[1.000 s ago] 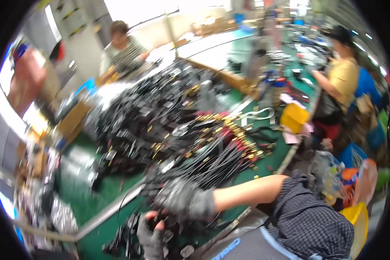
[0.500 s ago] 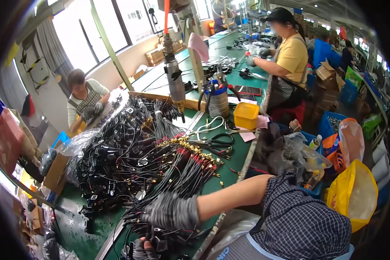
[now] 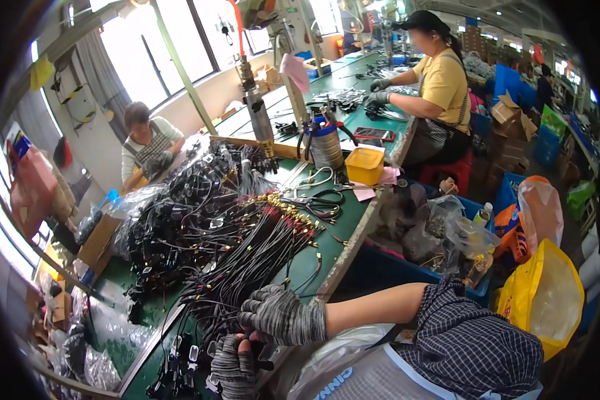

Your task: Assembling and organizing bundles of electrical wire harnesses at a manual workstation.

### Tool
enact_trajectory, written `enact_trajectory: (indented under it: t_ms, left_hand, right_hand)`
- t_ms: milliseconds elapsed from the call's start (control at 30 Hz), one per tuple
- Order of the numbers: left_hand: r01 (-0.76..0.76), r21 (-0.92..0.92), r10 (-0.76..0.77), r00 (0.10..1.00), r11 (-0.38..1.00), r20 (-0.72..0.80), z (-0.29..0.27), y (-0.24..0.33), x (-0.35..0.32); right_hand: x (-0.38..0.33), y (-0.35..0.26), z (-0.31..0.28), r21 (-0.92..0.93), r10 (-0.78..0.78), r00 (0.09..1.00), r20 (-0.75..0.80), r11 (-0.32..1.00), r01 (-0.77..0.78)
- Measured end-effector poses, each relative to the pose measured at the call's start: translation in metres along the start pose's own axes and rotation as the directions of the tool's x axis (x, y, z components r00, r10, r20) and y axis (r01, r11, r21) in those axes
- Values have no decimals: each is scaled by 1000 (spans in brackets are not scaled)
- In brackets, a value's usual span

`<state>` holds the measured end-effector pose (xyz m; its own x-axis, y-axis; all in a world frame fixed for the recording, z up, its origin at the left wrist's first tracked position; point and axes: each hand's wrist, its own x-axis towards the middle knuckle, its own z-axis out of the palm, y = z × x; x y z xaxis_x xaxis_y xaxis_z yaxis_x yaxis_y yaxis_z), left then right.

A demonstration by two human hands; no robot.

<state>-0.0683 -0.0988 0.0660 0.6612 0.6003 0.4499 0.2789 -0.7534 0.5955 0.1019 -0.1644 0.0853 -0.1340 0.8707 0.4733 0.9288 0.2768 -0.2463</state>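
Note:
My right hand [image 3: 280, 315], in a grey striped glove, is closed with its fingers curled at the near edge of a pile of black cables [image 3: 243, 260]. Just below it, my left hand [image 3: 233, 369] is closed too, in a matching glove that leaves fingertips bare. The two hands meet at the fingers. A small black part [image 3: 265, 365] pokes out beside the left hand; most of what the fingers hold is hidden. Gold connectors [image 3: 283, 208] with red sleeves tip the cable bundles. Small black pieces [image 3: 180, 360] lie left of my left hand.
A power screwdriver [image 3: 259, 120] hangs over the green bench [image 3: 353, 217]. Beyond the pile are scissors [image 3: 323, 205], a tin of pliers [image 3: 327, 148] and a yellow box [image 3: 365, 165]. Two people in gloves work farther off. Blue bins [image 3: 477, 283] and a yellow bag [image 3: 547, 300] stand right.
My right hand has drawn back from the cables toward me and slightly right. My left hand has risen from the lower edge to meet it. The view has shifted a little.

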Motion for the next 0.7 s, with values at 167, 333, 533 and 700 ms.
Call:
enact_trajectory:
  t_ms: [167,333,533,700]
  left_hand:
    - [120,-251,-141,988,961,-66,-4,11,-13]
    - [53,119,-52,999,991,-9,-8,1,15]
    - [223,204,-245,966,953,88,-13,-26,35]
    - [257,4,-255,959,966,124,-15,-40,50]
  right_hand:
    - [14,5,18,191,-166,979,-121,964,187]
    - [34,21,14,78,-252,959,-132,962,263]
    - [63,46,39,236,-242,967,81,947,217]
    - [78,58,40,196,-285,951,120,946,259]
